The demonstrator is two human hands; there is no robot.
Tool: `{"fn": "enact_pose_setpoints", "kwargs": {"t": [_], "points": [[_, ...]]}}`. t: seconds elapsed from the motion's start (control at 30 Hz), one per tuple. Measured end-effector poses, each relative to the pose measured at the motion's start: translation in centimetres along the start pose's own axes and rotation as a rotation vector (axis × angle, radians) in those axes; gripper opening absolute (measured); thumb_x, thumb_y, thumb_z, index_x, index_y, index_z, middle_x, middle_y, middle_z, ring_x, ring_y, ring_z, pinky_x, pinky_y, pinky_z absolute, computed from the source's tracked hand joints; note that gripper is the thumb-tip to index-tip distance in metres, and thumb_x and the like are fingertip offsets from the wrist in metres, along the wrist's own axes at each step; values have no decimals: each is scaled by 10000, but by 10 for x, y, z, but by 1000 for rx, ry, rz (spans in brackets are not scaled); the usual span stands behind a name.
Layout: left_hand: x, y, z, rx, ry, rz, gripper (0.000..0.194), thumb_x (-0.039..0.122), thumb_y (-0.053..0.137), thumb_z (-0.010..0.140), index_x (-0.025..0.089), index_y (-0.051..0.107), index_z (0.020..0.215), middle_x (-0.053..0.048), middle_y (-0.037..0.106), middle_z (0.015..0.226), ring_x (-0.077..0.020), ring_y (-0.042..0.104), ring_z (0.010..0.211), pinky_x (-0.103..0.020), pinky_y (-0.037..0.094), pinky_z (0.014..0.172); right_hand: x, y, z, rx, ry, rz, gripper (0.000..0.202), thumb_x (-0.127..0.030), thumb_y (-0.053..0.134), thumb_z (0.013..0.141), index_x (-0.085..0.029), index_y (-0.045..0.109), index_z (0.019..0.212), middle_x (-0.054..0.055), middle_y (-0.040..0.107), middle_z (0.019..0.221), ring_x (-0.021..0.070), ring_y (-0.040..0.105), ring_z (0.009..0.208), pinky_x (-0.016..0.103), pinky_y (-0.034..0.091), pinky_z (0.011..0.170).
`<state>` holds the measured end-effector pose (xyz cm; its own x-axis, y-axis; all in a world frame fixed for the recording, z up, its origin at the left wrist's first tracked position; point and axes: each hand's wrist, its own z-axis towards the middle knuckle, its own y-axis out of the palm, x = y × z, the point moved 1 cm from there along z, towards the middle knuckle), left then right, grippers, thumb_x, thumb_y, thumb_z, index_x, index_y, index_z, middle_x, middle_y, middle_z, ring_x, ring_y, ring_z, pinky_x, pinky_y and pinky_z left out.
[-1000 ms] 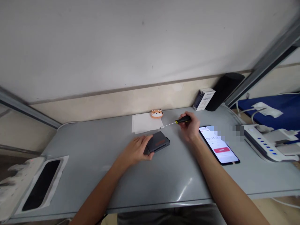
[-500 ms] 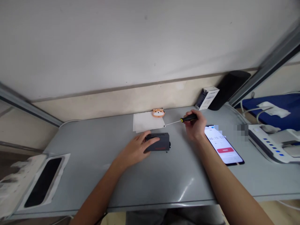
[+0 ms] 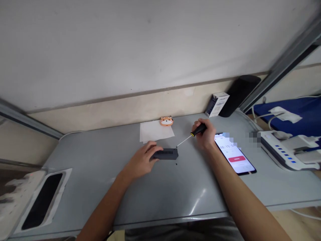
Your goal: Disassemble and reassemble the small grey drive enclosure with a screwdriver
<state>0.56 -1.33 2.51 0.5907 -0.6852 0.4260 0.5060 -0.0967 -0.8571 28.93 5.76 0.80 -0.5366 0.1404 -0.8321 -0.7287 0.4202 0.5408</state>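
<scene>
My left hand (image 3: 143, 158) grips the left end of a dark grey box-shaped device (image 3: 168, 154), with fingers on its far side and the thumb on the near side. A row of slots shows along the device's upward face. In my closed right hand (image 3: 206, 135) is a screwdriver (image 3: 198, 130) with a black and yellow handle. Its thin shaft points down and left, and a tiny dark piece, apparently a screw, shows at its tip by the device's far right corner. Another small dark screw (image 3: 176, 164) lies on the table just in front of the device.
White paper sheets (image 3: 152, 131) and an orange animal-face case (image 3: 167, 121) lie behind the device. A lit phone (image 3: 237, 159) and a power strip (image 3: 281, 150) are on the right, a carton (image 3: 217, 104) and black cylinder (image 3: 239, 95) behind. Another phone (image 3: 42, 201) lies left.
My left hand has turned the device so its slotted side faces up. My right hand has tilted the screwdriver more steeply, bringing its tip from the paper's edge to the device's corner.
</scene>
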Motion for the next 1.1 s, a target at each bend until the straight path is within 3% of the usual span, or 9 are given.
{"fn": "enact_pose_setpoints", "kwargs": {"t": [0.2, 0.33, 0.53, 0.77, 1.1], "points": [[-3, -7, 2, 41, 2, 23, 354, 113, 640, 943, 276, 593, 1253, -48, 570, 1170, -187, 661, 1017, -342, 594, 930, 1, 4, -4, 34, 14, 71, 286, -363, 746, 639, -227, 497, 607, -48, 508, 595, 85, 439, 516, 222, 350, 411], [4, -10, 1, 103, 26, 109, 315, 243, 682, 951, 251, 603, 1255, -86, 574, 1182, -234, 637, 1058, -395, 578, 953, 4, 5, -5, -2, 32, 38, 311, -394, 748, 657, -236, 483, 622, -40, 525, 607, 101, 458, 525, 240, 355, 416], [11, 3, 4, 230, 98, 245, 267, 289, 610, 1000, 245, 650, 1261, -115, 642, 1204, -274, 621, 1136, -449, 505, 1026, 8, 6, -8, -3, 32, 13, 273, -383, 736, 647, -232, 513, 607, -34, 527, 601, 97, 440, 525, 237, 360, 422], [23, 23, 12, 184, 38, 308, 325, 299, 526, 1046, 262, 675, 1332, -98, 729, 1236, -273, 638, 1177, -450, 410, 1092, 10, 8, -8, 27, 44, -7, 281, -389, 748, 644, -225, 521, 628, -37, 538, 593, 97, 454, 514, 242, 337, 414], [27, 31, 16, 158, 53, 341, 321, 241, 510, 1061, 260, 688, 1328, -77, 768, 1229, -246, 698, 1108, -442, 413, 1064, 8, 10, -9, 42, 42, -16, 232, -373, 719, 609, -219, 546, 607, -26, 554, 573, 96, 436, 501, 237, 288, 399]]}}
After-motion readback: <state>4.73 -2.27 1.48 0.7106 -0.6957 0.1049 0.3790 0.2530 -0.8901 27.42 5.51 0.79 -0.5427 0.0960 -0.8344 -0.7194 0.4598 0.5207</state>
